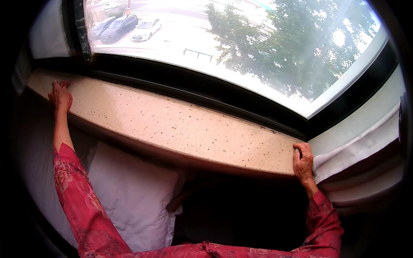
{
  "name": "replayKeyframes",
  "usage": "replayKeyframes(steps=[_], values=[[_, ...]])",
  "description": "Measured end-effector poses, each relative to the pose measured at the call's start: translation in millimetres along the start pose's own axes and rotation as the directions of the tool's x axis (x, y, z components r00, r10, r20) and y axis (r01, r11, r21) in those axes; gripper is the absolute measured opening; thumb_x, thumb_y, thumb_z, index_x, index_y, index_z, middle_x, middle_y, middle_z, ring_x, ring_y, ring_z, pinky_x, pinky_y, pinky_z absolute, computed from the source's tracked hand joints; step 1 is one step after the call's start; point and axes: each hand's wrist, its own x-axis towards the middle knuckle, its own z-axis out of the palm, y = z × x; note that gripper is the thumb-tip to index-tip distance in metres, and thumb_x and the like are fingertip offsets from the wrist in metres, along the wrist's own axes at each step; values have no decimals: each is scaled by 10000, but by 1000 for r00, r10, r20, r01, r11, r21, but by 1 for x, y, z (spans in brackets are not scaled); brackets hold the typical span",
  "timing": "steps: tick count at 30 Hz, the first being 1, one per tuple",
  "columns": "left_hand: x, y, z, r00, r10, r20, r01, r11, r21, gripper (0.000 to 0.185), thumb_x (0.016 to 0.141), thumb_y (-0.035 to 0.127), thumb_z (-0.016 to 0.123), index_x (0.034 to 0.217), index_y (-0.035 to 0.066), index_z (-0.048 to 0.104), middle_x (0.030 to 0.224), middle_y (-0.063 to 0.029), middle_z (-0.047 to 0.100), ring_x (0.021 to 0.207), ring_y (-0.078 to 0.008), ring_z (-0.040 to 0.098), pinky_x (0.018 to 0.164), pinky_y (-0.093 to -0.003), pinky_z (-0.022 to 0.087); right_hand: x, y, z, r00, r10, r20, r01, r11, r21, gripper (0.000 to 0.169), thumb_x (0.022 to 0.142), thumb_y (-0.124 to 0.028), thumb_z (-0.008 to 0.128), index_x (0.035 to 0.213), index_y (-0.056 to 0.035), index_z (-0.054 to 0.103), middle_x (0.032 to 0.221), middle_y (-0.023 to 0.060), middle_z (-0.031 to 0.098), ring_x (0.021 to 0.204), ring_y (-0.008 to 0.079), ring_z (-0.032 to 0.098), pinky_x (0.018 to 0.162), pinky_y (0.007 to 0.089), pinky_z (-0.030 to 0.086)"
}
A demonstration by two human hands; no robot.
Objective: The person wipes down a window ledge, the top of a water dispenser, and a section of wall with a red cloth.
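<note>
A long speckled beige stone windowsill [180,125] stretches across the view below the window. My left hand [60,93] rests at its far left end, fingers bent down over the surface. Something reddish shows along that hand's edge, too unclear to name. At the opposite end, my right hand [304,162] touches the sill's right corner beside the wall. Its thumb and fingers are curled around a small dark spot; whether this is an object or a shadowed gap is unclear. Both arms are spread wide in red floral sleeves.
A dark window frame [193,93] borders the sill's back edge. Beside my right hand hangs a pale curtain [358,148]. A white pillow [129,190] lies below the sill on the left. Through the glass, parked cars [119,28] and a tree [290,42] show.
</note>
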Motion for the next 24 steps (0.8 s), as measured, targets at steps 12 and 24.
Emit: replayKeyframes(steps=[12, 24], values=[[-2, -5, 2, 981, 168, 100, -154, 980, -128, 267, 925, 250, 499, 1074, 112, 672, 1009, -149, 682, 880, -372, 645, 735, -445, 487, 4, 0, 3, 999, -35, -29, 34, 999, -33, 133, 773, 13, 550, 894, 7, 607, 905, 170, 571, 885, 336, 544, 803, 397, 447], [-117, 117, -93, 886, 455, 89, -389, 835, -388, 179, 870, 229, 629, 946, 69, 654, 978, -117, 664, 945, -336, 573, 811, -447, 470, 2, 5, 3, 994, -78, -76, 77, 997, -21, 136, 767, 32, 547, 882, 2, 612, 888, 160, 561, 879, 332, 542, 785, 398, 449]])
